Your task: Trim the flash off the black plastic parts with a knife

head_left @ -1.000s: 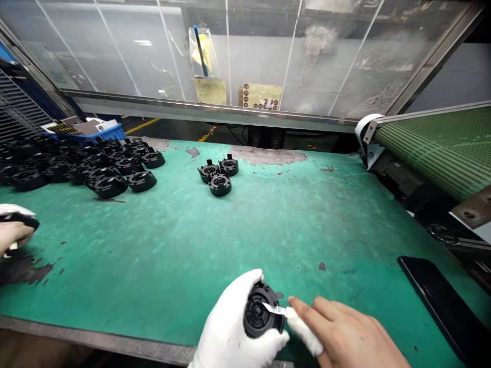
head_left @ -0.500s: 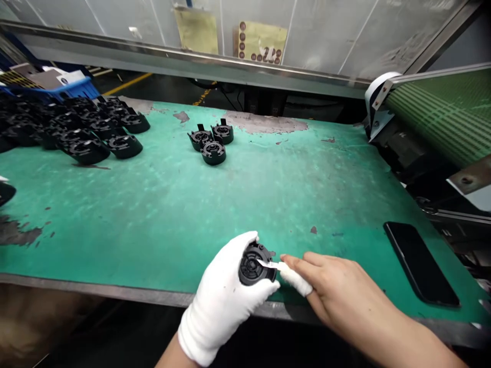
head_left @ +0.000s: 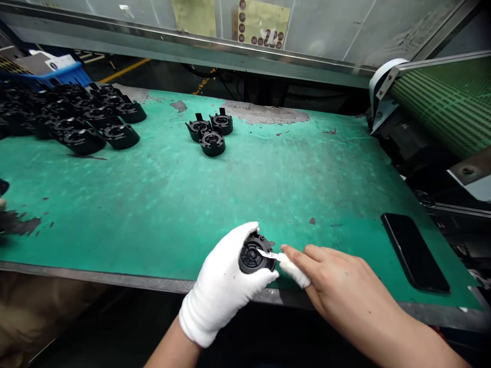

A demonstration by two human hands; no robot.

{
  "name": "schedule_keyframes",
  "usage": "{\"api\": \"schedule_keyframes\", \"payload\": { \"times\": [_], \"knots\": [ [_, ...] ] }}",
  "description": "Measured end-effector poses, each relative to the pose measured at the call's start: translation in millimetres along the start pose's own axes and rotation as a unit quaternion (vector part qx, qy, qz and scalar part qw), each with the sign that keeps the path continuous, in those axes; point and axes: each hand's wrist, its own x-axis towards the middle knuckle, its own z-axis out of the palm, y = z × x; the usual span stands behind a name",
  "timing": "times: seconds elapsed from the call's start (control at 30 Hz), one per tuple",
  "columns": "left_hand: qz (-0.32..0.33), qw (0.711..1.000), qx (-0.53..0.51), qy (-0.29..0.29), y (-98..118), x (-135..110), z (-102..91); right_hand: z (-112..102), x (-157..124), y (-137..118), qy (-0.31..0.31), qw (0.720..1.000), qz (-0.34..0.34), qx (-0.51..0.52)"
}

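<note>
My left hand, in a white glove, is wrapped round a round black plastic part near the table's front edge. Ribs and a central hub show on the part's upturned face. Bare apart from a white covering on the thumb, my right hand grips a small knife with a pale pointed blade. The blade lies over the part's face, its tip close to the hub; whether it touches cannot be made out. My right fingers hide the knife's handle.
Three similar black parts stand together on the green table. Many more black parts crowd the far left, before a blue bin. A phone lies at right, below a green conveyor belt.
The whole view has shifted slightly, so the table sits higher in the picture. Both hands keep their hold, with the blade still over the part's face.
</note>
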Motion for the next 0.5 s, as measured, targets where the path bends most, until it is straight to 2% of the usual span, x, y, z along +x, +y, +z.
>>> {"api": "schedule_keyframes", "payload": {
  "times": [0.2, 0.37, 0.5],
  "knots": [
    [0.015, 1.0, -0.009, 0.004, 0.0, -1.0, 0.0, -4.2, 2.3, 6.7, -0.019, 1.0, -0.009, 0.006],
    [0.007, 1.0, -0.003, 0.007, -0.6, -1.1, 0.2, -4.5, 4.7, 8.6, -0.056, 0.997, -0.005, 0.05],
    [0.0, 1.0, 0.009, 0.006, -4.4, -2.0, 2.4, -0.3, 1.4, -0.7, -0.023, 0.999, 0.024, 0.011]
  ]
}}
